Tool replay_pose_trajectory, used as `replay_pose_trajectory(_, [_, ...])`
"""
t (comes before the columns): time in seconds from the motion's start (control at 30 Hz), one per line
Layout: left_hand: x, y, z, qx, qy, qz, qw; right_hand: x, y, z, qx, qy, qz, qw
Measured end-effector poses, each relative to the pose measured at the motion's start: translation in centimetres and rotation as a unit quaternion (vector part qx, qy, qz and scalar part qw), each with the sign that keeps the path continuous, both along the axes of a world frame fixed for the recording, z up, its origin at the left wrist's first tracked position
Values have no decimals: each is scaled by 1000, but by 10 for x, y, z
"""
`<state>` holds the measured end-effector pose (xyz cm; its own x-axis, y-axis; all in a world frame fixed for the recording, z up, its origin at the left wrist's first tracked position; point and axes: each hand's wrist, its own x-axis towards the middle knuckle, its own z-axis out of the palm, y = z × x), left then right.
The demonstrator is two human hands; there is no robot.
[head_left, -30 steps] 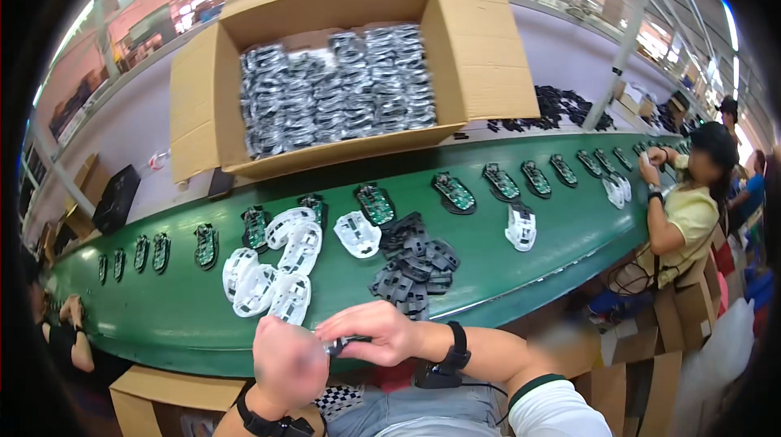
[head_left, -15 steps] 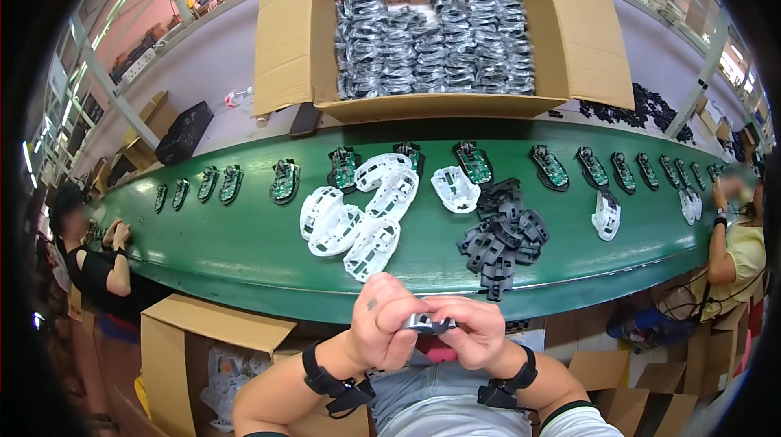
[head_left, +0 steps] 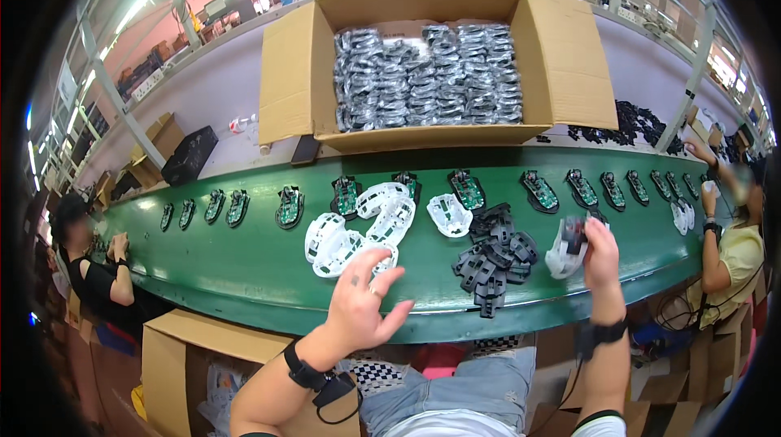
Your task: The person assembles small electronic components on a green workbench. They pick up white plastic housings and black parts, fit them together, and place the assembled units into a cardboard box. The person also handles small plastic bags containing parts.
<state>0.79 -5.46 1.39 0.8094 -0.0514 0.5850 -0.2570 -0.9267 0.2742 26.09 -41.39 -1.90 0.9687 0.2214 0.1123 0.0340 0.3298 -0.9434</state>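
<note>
My right hand grips a white plastic shell above the right part of the green bench. A dark piece shows against that shell at my fingers; whether it is fixed there I cannot tell. My left hand is empty, its fingers spread, just in front of a cluster of white shells and partly covering the nearest one. Another white shell lies by itself. Between my hands is a pile of black plastic parts.
Green circuit boards in black housings stand in a row along the bench. Behind them an open carton holds stacked wrapped parts. Co-workers sit at the left and right. Loose black pieces lie on the shelf.
My hands have parted from the small dark part they held together. The right moved right and took up a white shell; the left opened and moved left. The view tilted upward.
</note>
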Motion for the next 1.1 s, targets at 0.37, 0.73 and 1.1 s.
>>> replay_pose_trajectory(0.37, [72,46,-26,128,275,77,950,-18,82,24,-544,-467,108,689])
replay_pose_trajectory(0.73, [-39,156,-14,224,253,53,940,-53,92,-11,-525,-476,191,679])
replay_pose_trajectory(1.1, [-47,180,2,-19,-11,234,972,-88,197,-13,-435,-518,220,703])
